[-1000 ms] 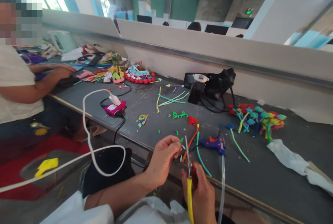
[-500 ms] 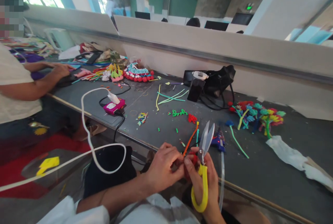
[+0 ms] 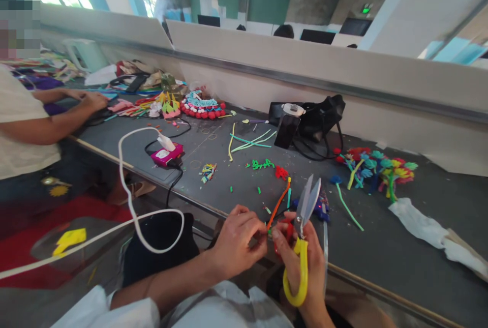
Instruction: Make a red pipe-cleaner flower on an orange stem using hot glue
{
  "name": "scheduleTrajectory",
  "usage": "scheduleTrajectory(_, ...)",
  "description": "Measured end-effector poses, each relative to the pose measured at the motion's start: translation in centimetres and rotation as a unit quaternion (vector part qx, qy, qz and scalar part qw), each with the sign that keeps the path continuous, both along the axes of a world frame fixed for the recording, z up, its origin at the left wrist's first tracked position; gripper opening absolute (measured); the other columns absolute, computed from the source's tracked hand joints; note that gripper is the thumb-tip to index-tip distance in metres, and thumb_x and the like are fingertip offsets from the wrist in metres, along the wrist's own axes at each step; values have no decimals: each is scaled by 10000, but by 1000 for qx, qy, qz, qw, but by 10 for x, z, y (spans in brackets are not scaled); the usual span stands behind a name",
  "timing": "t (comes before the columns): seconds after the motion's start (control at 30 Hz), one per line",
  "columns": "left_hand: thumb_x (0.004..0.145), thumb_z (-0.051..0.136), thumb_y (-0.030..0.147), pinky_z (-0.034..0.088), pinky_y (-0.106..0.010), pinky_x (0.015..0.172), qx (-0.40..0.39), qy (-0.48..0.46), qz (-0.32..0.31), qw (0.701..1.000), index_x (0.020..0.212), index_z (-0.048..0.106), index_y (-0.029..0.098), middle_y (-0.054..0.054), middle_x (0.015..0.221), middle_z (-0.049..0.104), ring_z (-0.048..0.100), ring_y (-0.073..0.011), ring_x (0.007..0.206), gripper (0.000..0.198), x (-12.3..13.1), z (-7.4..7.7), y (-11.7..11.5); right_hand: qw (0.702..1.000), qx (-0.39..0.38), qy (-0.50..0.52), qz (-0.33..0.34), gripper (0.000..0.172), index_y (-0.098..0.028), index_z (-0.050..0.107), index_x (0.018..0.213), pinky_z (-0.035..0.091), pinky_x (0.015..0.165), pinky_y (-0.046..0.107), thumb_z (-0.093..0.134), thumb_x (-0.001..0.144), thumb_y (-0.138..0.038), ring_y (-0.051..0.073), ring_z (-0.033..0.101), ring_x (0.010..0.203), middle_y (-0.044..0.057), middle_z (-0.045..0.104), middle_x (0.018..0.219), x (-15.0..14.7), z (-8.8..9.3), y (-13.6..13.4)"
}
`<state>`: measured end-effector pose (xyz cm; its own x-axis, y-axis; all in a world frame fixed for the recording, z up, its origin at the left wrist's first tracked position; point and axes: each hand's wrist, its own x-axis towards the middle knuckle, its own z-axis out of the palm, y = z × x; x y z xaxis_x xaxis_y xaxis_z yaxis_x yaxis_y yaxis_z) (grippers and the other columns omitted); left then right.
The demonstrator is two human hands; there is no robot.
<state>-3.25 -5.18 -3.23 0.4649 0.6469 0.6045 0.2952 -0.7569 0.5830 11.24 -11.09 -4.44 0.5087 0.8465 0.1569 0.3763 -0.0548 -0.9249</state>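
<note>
Now the yellow-handled scissors (image 3: 303,251), clasped by the right hand (image 3: 314,269) near the front edge of the counter (image 3: 381,262), are turned away from the left hand (image 3: 241,241), whose pinched grip's contents are hidden; cutting seems paused.

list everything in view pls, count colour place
table: 1, dark grey, across view
scissors: 1, yellow-handled, in right hand
red item: 1, red, by right hand
glue gun: 1, blue, behind scissors
orange strip: 1, orange, near table's front
green curls: several, green, centre
thin strips: several, yellow and green, centre
red cluster: 1, red, beside green curls
bag: 1, black, table's back
socket box: 1, magenta, table's left
cable: 1, white, lower left
flower-like pieces: many, multicoloured, table's right
co-worker: 1, light top, far left
monitors: 3, dark, background
left hand: 1, bare, beside right hand, contents unclear
right hand: 1, bare, holding scissors
</note>
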Motion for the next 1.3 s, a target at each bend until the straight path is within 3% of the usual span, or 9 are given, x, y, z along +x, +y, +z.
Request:
scheduleTrajectory(0.07,722,559,86,386,-284,731,-67,-4,-12,998,716,568,164,34,607,555,486,-100,598,79,1,1,-1,1000,0,-14,9,393,-187,604,1060,517,580,265,672,740,-406,157,652,631,40,706,851,2,-1,0)
scheduleTrajectory(0.13,732,581,149,378,-255,661,-217,-9,-29,976,710,586,161,25,628,555,486,-107,616,26,1,4,1,1000,5,-10,28,380,-189,584,1083,523,584,260,644,767,-392,154,655,633,25,700,818,5,1,0)
scheduleTrajectory(0.23,743,609,260,336,-224,571,-460,-38,-81,883,739,616,146,22,648,542,450,-99,605,114,-1,9,7,998,14,-27,62,338,-194,570,1072,514,555,237,615,790,-373,134,631,587,-2,683,763,8,8,1)
scheduleTrajectory(0.33,719,633,288,277,-214,524,-566,-64,-121,813,739,628,132,43,601,496,381,-78,555,158,-3,12,14,994,23,-68,79,284,-199,575,1029,508,563,221,607,790,-348,118,606,561,-22,667,724,8,17,2)
scheduleTrajectory(0.4,693,653,281,254,-212,510,-584,-74,-126,799,718,626,127,52,579,479,355,-69,537,158,-3,12,16,993,33,-78,81,269,-198,574,1021,510,574,216,601,792,-336,115,603,555,-30,660,700,7,22,4)
scheduleTrajectory(0.6,629,683,234,255,-208,509,-573,-152,-83,801,651,620,122,52,547,488,356,-60,514,130,4,17,14,993,40,-90,61,298,-195,576,1062,513,534,214,586,823,-373,122,621,549,-15,674,733,7,20,6)
scheduleTrajectory(0.87,696,723,252,252,-211,520,-551,-363,-66,749,707,663,124,42,529,491,339,-46,486,142,10,25,16,964,116,-235,47,275,-177,583,1083,542,596,216,573,861,-338,152,692,670,54,718,881,-1,-34,-12)
scheduleTrajectory(1.0,684,751,263,247,-205,511,-550,-381,-61,741,713,677,112,17,586,533,353,-43,503,171,13,28,15,956,123,-260,64,278,-156,582,1094,543,575,205,578,860,-304,142,684,627,47,713,817,-3,-50,-16)
scheduleTrajectory(1.3,701,753,280,252,-200,509,-540,-375,-50,752,723,667,119,17,611,553,370,-46,516,184,14,23,15,957,110,-260,58,280,-156,651,1071,538,568,199,581,845,-305,148,697,614,46,734,798,-1,-47,-16)
